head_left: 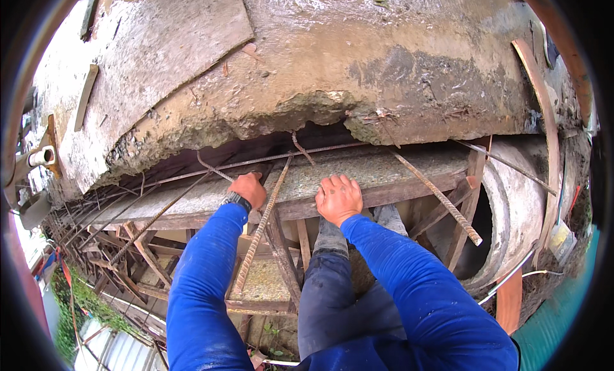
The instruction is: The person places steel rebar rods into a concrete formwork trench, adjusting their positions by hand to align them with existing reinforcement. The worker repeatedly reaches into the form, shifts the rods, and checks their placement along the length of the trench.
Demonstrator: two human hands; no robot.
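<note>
My left hand [249, 189], with a dark watch on its wrist, is closed at the top of a long wooden plank [384, 181]. A bent, ribbed steel bar [214, 168] runs up to its knuckles; what lies under the fingers is hidden. My right hand [339, 198] rests on the same plank, near its front edge, with the fingers curled in; nothing shows in them. Between the hands, a ribbed rebar [263, 225] slants down past the plank. Another rebar [437, 195] sticks out to the right of my right hand.
A wet concrete slab [307, 58] with a broken, jagged edge overhangs the plank. Thin sheet board [173, 45] covers its far left. Wooden props [279, 249] stand below, and a round concrete pipe [511, 211] is at the right. Several rebars jut out at the left.
</note>
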